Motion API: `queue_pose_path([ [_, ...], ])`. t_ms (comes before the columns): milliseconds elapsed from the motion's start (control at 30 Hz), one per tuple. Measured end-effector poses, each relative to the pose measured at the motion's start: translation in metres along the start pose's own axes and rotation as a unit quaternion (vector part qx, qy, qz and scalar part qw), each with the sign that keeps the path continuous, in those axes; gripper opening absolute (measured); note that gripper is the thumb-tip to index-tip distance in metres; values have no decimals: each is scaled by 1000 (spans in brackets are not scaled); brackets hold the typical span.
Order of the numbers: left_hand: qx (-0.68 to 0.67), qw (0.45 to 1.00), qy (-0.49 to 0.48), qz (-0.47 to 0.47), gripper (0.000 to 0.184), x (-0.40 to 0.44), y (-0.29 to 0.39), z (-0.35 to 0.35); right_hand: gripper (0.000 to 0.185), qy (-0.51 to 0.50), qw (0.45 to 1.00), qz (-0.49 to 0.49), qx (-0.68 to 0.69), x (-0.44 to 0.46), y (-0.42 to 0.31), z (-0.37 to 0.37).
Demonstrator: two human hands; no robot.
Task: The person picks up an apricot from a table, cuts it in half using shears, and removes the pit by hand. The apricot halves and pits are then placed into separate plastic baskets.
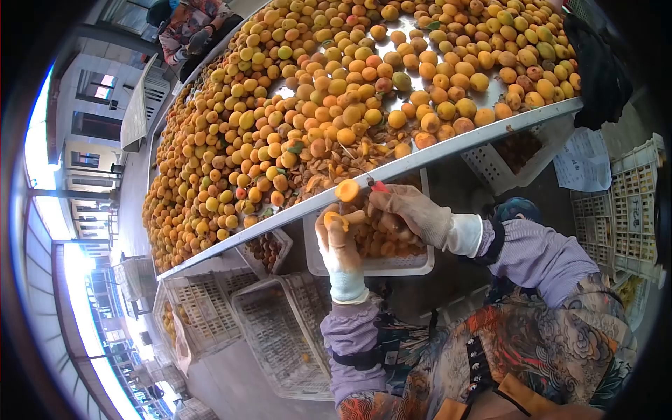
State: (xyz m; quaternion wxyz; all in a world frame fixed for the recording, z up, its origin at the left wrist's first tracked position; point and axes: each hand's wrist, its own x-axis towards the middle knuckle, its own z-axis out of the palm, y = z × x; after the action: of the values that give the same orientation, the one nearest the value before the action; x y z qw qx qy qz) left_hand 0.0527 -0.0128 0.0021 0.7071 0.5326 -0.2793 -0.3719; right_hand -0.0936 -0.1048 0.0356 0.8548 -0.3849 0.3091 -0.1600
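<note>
My left hand, gloved with a white cuff, is closed around a cut apricot half just off the table's metal edge. A second apricot half, its orange cut face showing, sits just above those fingertips; what supports it I cannot make out. My gloved right hand grips a small knife with a red handle, beside the apricot halves. The blade is hard to see. Below both hands a white crate holds cut apricot halves.
Whole apricots cover the metal-edged table, with pits and scraps near its rim. Plastic crates stand on the floor at left, others at right. Another person is across the table. A black cloth hangs at the corner.
</note>
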Motion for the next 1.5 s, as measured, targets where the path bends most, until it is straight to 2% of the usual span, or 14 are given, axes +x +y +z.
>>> queue_pose_path([
  [233,-198,963,-105,-152,59,-13,11,17,37,-32,976,-181,120,2,-16,-6],
  [433,-230,941,-137,-206,59,-14,-19,32,23,-13,953,-248,172,6,-26,-6],
  [500,-201,948,-68,-239,60,-19,-18,43,24,-3,953,-203,224,6,-31,-3],
  [867,-257,915,-156,-270,45,-28,-8,61,31,-65,948,-279,135,7,-27,0],
  [933,-259,912,-171,-267,43,-28,-7,58,35,-51,951,-303,38,2,-32,2],
  [1000,-261,909,-186,-265,41,-28,-5,57,33,-70,959,-274,30,-1,-34,2],
  [1067,-206,911,-2,-356,50,-29,1,64,31,-90,965,-244,19,1,-34,2],
  [1100,-208,911,-1,-356,50,-30,6,70,31,-139,956,-253,44,4,-32,0],
  [1167,-146,894,141,-400,41,-33,16,80,31,-186,945,-261,68,7,-28,0],
  [1200,-148,893,141,-401,41,-35,13,74,30,-179,951,-251,-3,7,-26,1],
  [1233,-103,923,69,-363,40,-39,5,63,29,-171,953,-240,-74,7,-25,3],
  [1367,-64,945,-109,-302,41,-42,-17,33,32,-186,957,-212,-60,7,-22,9],
  [1467,-208,884,-87,-410,47,-42,-15,33,37,-222,972,-69,30,14,-23,-10],
  [1500,-209,883,-88,-410,47,-42,-13,34,37,-221,972,-70,30,16,-22,-12],
])
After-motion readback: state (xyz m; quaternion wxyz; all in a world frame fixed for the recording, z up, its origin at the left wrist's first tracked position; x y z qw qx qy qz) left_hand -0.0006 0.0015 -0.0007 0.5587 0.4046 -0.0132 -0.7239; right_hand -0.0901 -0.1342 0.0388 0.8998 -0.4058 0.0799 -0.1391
